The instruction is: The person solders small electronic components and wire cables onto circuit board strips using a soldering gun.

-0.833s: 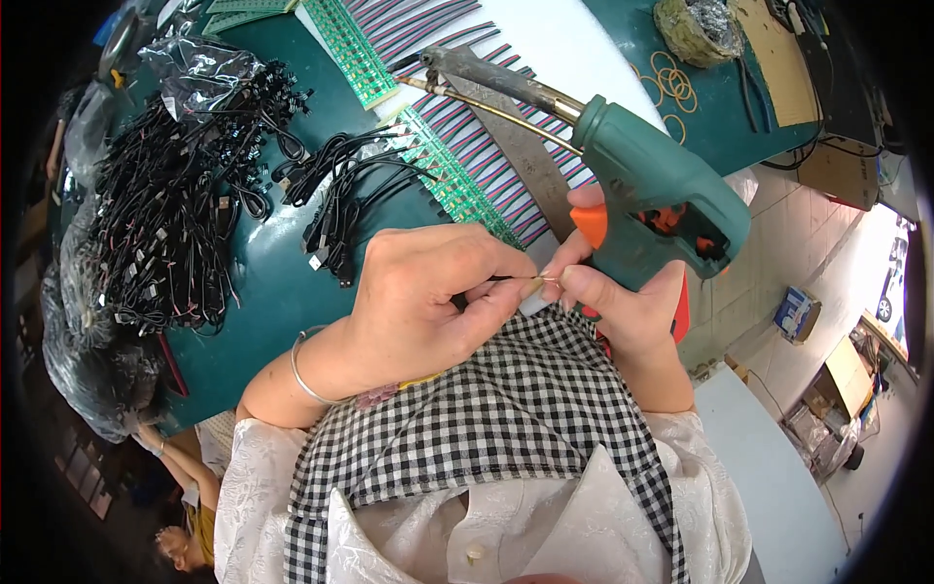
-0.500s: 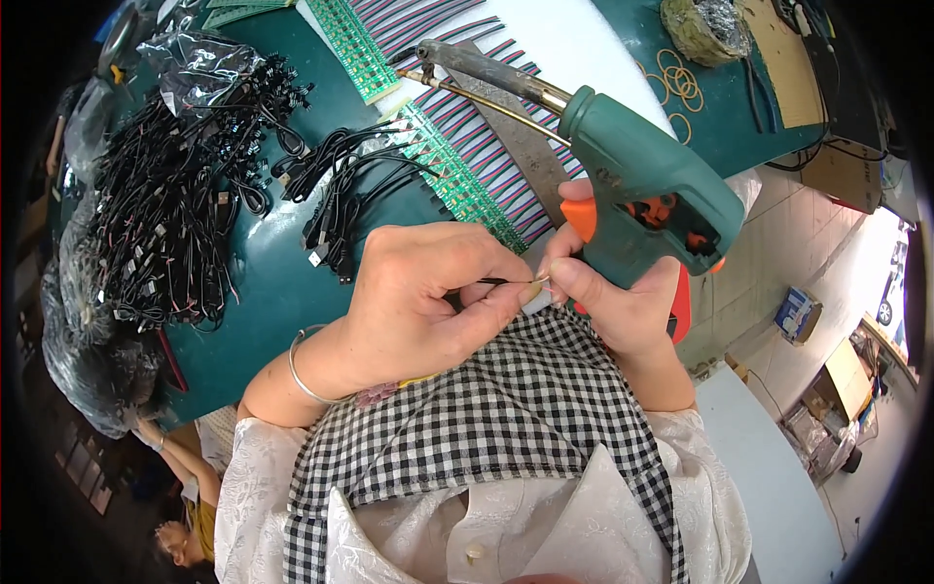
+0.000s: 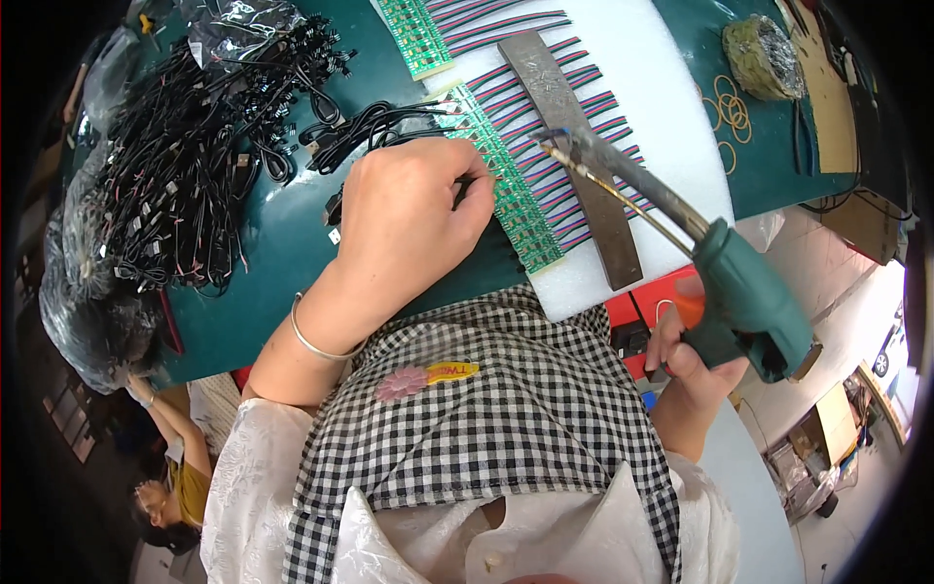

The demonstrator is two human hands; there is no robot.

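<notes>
Fingers of the left hand (image 3: 413,219) are curled and pressed together, thumb against forefinger, pinching something thin and dark at the fingertips; what it is cannot be told. Those fingertips touch the near row of green circuit strips (image 3: 511,185), which runs from about 11 o'clock to 5 o'clock across the white foam pad (image 3: 647,88) at the top middle. Striped coloured wires (image 3: 584,146) fan out from that row toward 2 o'clock. A flat grey metal bar (image 3: 574,156) lies across the wires, weighing them down, from 12 o'clock toward 5 o'clock.

At 4 o'clock the right hand (image 3: 686,355) is wrapped around the grip of a green soldering gun (image 3: 744,297), with the forefinger resting on its orange trigger. The gun's long metal barrel points toward 10 o'clock and its tip (image 3: 547,139) hangs over the wires, just beside the bar and well clear of the left fingertips.

A second row of green strips (image 3: 413,34) with wires sits at 12 o'clock. A small bunch of black cables (image 3: 365,127) lies just beyond the left hand, at 11 o'clock, on the dark green tabletop (image 3: 282,234). A big tangled heap of black cables (image 3: 185,156) fills the 9 to 10 o'clock side. At 1 o'clock lie rubber bands (image 3: 725,107) and a roll of tape (image 3: 764,54). A silver bangle (image 3: 316,341) circles the left wrist.
</notes>
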